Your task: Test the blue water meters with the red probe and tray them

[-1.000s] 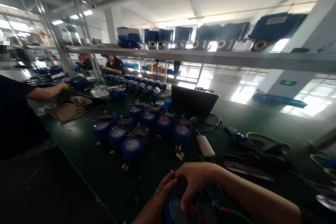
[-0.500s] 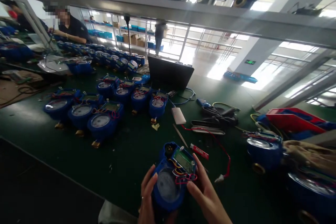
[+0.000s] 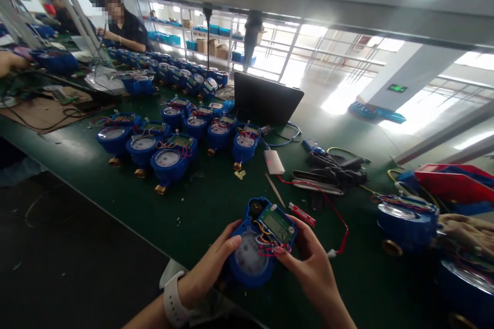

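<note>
A blue water meter [image 3: 251, 259] with a clear round dial is held near the table's front edge. Its green circuit board with a small display [image 3: 276, 226] is exposed, and red, yellow and white wires loop beside the dial. My left hand [image 3: 218, 254] grips the meter's left side, thumb on the dial rim. Around the right side curls my right hand [image 3: 306, 249], its thumb by the red wires at the board's lower edge. Just beyond the right hand lies a red tube with white lettering [image 3: 301, 214]. A thin stick [image 3: 275, 190] lies near it.
Several similar water meters [image 3: 173, 162] stand at the left on the green table [image 3: 208, 211]. A laptop [image 3: 266, 100], a white box [image 3: 274, 162] with a red cable and a dark pouch [image 3: 326, 167] lie behind. More meters [image 3: 403, 221] and a red bin [image 3: 455, 185] are right. Co-workers sit far left.
The view has shifted, so the table and its objects sit further right in the picture. Both hands still hold the meter, now slightly higher in view; my left wrist with a white watch has come into sight.
</note>
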A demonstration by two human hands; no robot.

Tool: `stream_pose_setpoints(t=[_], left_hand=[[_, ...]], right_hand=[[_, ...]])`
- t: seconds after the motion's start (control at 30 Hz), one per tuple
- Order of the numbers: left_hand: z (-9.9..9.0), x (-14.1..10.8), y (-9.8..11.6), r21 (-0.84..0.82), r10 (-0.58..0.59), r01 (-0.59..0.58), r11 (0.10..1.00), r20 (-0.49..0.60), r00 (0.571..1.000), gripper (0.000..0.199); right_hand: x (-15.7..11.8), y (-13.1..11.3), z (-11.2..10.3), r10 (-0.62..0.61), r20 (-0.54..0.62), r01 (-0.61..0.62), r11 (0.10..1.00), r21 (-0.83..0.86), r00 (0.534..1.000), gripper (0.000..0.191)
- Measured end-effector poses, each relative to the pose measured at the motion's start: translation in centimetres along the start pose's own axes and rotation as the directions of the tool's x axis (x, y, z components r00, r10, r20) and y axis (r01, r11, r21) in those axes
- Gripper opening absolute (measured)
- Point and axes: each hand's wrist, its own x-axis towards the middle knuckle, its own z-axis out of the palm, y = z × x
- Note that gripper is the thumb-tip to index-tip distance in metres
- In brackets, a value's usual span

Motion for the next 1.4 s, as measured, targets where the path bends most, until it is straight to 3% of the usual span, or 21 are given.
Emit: stream_pose_setpoints(t=[0.1, 0.2, 0.3, 0.43, 0.6, 0.8, 0.93, 1.0, 1.07, 1.1, 1.2, 1.3, 1.4], left_hand=[[-0.7, 0.2, -0.2, 0.093, -0.029, 0.032, 0.995, -0.038, 0.999, 0.084], [-1.1, 0.8, 0.7, 0.196, -0.036, 0.045, 0.98, -0.048, 0.998, 0.087], [-1.0, 1.7, 2.2, 0.189, -0.067, 0.065, 0.98, 0.001, 0.998, 0.079], [0.0, 2.5, 3.2, 0.138, -0.099, 0.093, 0.986, 0.037, 0.994, 0.075], [1.3, 1.8, 1.8, 0.0, -0.055, 0.056, 0.998, -0.166, 0.985, 0.086], [2.3, 0.0, -0.9, 0.028, 0.022, -0.011, 1.0, -0.44, 0.898, 0.093], [1.9, -0.4, -2.0, 0.104, 0.1, -0.061, 0.993, -0.432, 0.896, 0.095], [1.1, -0.7, -2.1, 0.24, 0.222, -0.125, 0.963, -0.436, 0.872, 0.097], [0.2, -1.1, -1.5, 0.468, 0.404, -0.188, 0.864, -0.417, 0.815, 0.088], [-0.3, -1.3, -1.0, 0.6, 0.499, -0.211, 0.772, -0.366, 0.785, 0.077], [-0.9, -1.6, 1.3, 0.868, 0.699, -0.318, 0.381, -0.045, 0.714, 0.028], [-0.3, -1.4, 3.4, 0.882, 0.758, -0.462, 0.089, 0.241, 0.606, 0.018], [0.9, -1.1, 4.2, 0.862, 0.702, -0.505, -0.048, 0.389, 0.597, 0.015]], right_hand=[[-0.8, 0.0, 0.0, -0.007, -0.05, 0.006, 1.0, -0.027, 0.999, 0.065], [-0.7, 0.2, -0.3, 0.054, 0.015, -0.054, 0.998, -0.016, 0.998, 0.067], [-0.8, 1.0, -0.6, 0.084, 0.045, -0.084, 0.996, -0.011, 0.995, 0.085], [-3.0, 2.4, 0.3, 0.155, -0.028, -0.15, 0.982, 0.118, 0.988, 0.106], [-4.1, 2.4, 2.1, 0.235, 0.135, -0.27, 0.876, 0.4, 0.963, 0.12], [-0.9, 1.3, 1.3, 0.173, 0.343, -0.309, 0.866, 0.393, 0.923, 0.099], [-0.4, 1.2, 0.8, 0.16, 0.38, -0.294, 0.899, 0.325, 0.911, 0.086], [-0.6, 1.3, 0.2, 0.135, 0.334, -0.225, 0.942, 0.248, 0.933, 0.081], [-0.7, 1.3, -0.7, 0.071, 0.245, -0.113, 0.981, 0.16, 0.967, 0.073], [-0.8, 1.3, -1.3, 0.041, 0.206, -0.066, 0.991, 0.119, 0.978, 0.069], [-1.0, 1.3, -3.2, 0.004, 0.052, -0.003, 1.0, -0.023, 0.999, 0.051], [-1.2, 1.3, -4.8, -0.026, -0.087, -0.002, 0.953, -0.304, 0.996, 0.035], [-0.9, 1.7, -5.7, -0.068, -0.016, 0.047, 0.818, -0.574, 0.998, 0.042]])
